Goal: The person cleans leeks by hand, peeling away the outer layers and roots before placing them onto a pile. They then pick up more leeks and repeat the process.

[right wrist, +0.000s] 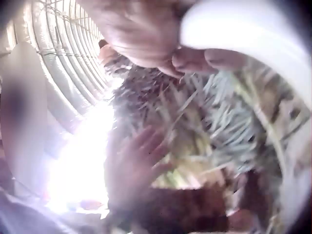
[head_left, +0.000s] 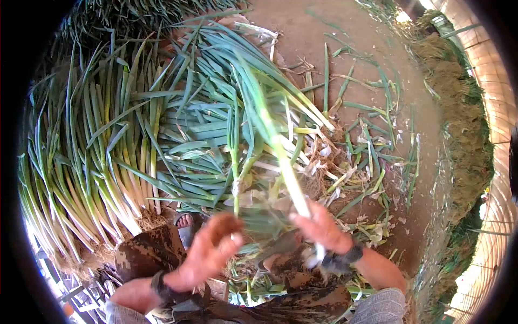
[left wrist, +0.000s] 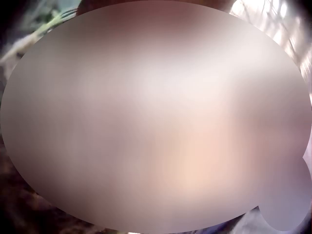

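Observation:
A long green onion (head_left: pixel 285 162) slants across the middle of the head view, its leaves pointing away and its white lower stem toward me. My right hand (head_left: pixel 322 229) grips that stem close to the root end; in the right wrist view the stem (right wrist: pixel 234 29) looms large beside the curled fingers (right wrist: pixel 187 58). My left hand (head_left: pixel 208 248), blurred by motion, hovers over my lap to the left of the stem with nothing gripped. Its fingers are spread apart in the right wrist view. The left wrist view is almost wholly blurred over.
Rows of green onions (head_left: pixel 91 162) lie on the left, roots toward me. A loose pile of onions (head_left: pixel 199 119) covers the ground ahead, with peeled skins and roots (head_left: pixel 318 173) at its right side. Leaf scraps (head_left: pixel 372 146) litter the dirt floor. A ribbed wall (head_left: pixel 499 102) curves along the right.

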`<state>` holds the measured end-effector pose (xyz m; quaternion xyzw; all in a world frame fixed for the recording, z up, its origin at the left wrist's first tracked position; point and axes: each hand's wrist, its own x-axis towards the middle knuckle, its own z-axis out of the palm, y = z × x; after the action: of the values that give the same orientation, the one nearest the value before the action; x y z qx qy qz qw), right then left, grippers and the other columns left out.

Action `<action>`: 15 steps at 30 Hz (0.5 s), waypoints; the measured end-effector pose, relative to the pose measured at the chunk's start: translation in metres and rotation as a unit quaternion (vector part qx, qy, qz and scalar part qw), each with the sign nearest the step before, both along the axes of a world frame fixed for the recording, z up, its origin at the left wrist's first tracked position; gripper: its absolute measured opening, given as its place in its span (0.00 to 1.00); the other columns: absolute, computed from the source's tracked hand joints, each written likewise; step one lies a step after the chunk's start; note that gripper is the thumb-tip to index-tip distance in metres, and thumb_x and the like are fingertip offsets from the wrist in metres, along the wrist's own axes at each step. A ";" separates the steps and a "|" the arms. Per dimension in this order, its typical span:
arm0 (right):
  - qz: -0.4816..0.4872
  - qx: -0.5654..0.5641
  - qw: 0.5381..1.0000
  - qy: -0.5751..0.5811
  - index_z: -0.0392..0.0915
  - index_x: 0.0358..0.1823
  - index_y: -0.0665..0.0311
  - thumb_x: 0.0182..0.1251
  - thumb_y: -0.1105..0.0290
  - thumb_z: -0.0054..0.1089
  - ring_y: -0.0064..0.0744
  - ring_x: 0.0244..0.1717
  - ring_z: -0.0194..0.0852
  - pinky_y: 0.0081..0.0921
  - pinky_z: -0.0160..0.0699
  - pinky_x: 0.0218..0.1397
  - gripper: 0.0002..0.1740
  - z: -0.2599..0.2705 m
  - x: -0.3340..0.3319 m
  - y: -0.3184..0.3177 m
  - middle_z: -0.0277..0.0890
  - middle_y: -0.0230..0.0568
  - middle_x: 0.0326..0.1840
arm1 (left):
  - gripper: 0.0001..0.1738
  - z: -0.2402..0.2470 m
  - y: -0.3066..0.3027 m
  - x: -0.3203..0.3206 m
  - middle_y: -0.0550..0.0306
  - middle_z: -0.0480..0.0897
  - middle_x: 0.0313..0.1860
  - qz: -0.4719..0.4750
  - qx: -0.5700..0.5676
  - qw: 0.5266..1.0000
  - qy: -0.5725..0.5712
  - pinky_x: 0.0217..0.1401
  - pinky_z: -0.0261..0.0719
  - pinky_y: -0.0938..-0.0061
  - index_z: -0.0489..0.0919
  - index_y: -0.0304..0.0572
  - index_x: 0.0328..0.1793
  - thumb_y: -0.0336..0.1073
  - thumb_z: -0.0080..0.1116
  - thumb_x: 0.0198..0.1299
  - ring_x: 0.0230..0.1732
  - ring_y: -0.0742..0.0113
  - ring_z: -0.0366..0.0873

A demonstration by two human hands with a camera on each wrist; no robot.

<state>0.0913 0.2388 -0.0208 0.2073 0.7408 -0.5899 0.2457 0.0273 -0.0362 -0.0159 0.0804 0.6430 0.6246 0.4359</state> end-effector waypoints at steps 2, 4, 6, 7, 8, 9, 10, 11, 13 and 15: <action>0.024 -0.028 0.996 0.087 0.69 0.55 0.69 0.68 0.68 0.57 0.34 0.28 0.79 0.31 0.80 0.28 0.18 0.010 0.024 -0.046 0.79 0.45 0.35 | 0.38 -0.001 0.011 -0.008 0.39 0.69 0.68 0.120 0.041 0.987 -0.099 0.69 0.70 0.52 0.63 0.35 0.72 0.56 0.56 0.67 0.68 0.50 0.70; 0.090 -0.015 0.982 0.165 0.67 0.52 0.70 0.68 0.65 0.60 0.48 0.31 0.82 0.41 0.81 0.32 0.19 0.008 0.045 -0.086 0.79 0.56 0.35 | 0.41 0.004 0.022 -0.009 0.37 0.68 0.70 0.128 0.141 0.968 -0.162 0.73 0.64 0.50 0.60 0.36 0.74 0.58 0.56 0.66 0.70 0.46 0.67; 0.130 -0.005 0.957 0.259 0.67 0.51 0.69 0.68 0.61 0.62 0.59 0.30 0.82 0.48 0.80 0.35 0.22 -0.017 0.058 -0.117 0.77 0.60 0.30 | 0.23 0.003 0.026 -0.002 0.54 0.77 0.38 0.176 0.125 0.949 -0.228 0.45 0.76 0.63 0.71 0.41 0.57 0.51 0.56 0.68 0.40 0.62 0.76; 0.135 -0.029 0.970 0.202 0.70 0.53 0.66 0.66 0.61 0.63 0.56 0.33 0.83 0.46 0.80 0.34 0.21 -0.036 0.060 -0.119 0.79 0.54 0.31 | 0.16 0.001 0.023 -0.002 0.63 0.74 0.25 0.212 0.092 0.943 -0.237 0.33 0.75 0.69 0.74 0.44 0.48 0.48 0.56 0.69 0.27 0.69 0.74; 0.201 -0.017 0.971 0.129 0.70 0.54 0.65 0.66 0.60 0.64 0.55 0.33 0.83 0.44 0.80 0.34 0.22 -0.049 0.049 -0.105 0.79 0.52 0.31 | 0.12 0.023 0.026 -0.009 0.73 0.57 0.14 0.280 0.138 0.931 -0.191 0.20 0.62 0.73 0.70 0.49 0.35 0.44 0.55 0.70 0.14 0.75 0.56; 0.270 -0.007 0.962 0.052 0.71 0.55 0.64 0.65 0.60 0.64 0.54 0.32 0.82 0.43 0.80 0.33 0.22 -0.062 0.041 -0.083 0.80 0.49 0.31 | 0.12 0.014 0.010 -0.018 0.73 0.59 0.14 0.301 0.166 0.927 -0.151 0.19 0.62 0.74 0.70 0.50 0.35 0.43 0.52 0.72 0.13 0.77 0.57; 0.355 0.102 0.923 0.106 0.71 0.56 0.64 0.65 0.60 0.64 0.52 0.34 0.82 0.42 0.80 0.36 0.23 -0.093 0.054 -0.057 0.80 0.48 0.33 | 0.12 0.015 -0.006 -0.029 0.73 0.59 0.13 0.318 0.189 0.917 -0.150 0.18 0.62 0.76 0.69 0.49 0.35 0.42 0.51 0.73 0.13 0.78 0.57; 0.427 0.210 0.865 0.160 0.72 0.57 0.63 0.65 0.60 0.63 0.50 0.35 0.82 0.41 0.80 0.39 0.23 -0.130 0.069 -0.033 0.81 0.48 0.34 | 0.12 0.020 -0.018 -0.039 0.72 0.59 0.12 0.331 0.210 0.908 -0.148 0.17 0.61 0.77 0.69 0.48 0.35 0.40 0.50 0.73 0.12 0.79 0.56; 0.411 0.270 0.869 0.047 0.73 0.55 0.64 0.65 0.61 0.62 0.50 0.39 0.80 0.45 0.78 0.45 0.21 -0.192 0.065 -0.003 0.81 0.50 0.36 | 0.11 0.031 -0.031 -0.044 0.73 0.57 0.13 0.333 0.219 0.909 -0.121 0.16 0.59 0.77 0.69 0.49 0.36 0.40 0.49 0.74 0.12 0.79 0.54; 0.117 0.236 0.965 -0.012 0.77 0.55 0.67 0.59 0.61 0.66 0.50 0.39 0.81 0.39 0.80 0.45 0.25 -0.190 0.019 -0.030 0.82 0.54 0.40 | 0.10 0.025 -0.036 -0.037 0.72 0.56 0.13 0.366 0.182 0.899 -0.156 0.16 0.59 0.77 0.71 0.46 0.39 0.40 0.51 0.73 0.12 0.78 0.54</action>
<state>0.1101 0.2084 -0.2112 0.1786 0.8749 -0.3634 0.2658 -0.0100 -0.0723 0.0090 -0.1810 0.4259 0.8509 0.2487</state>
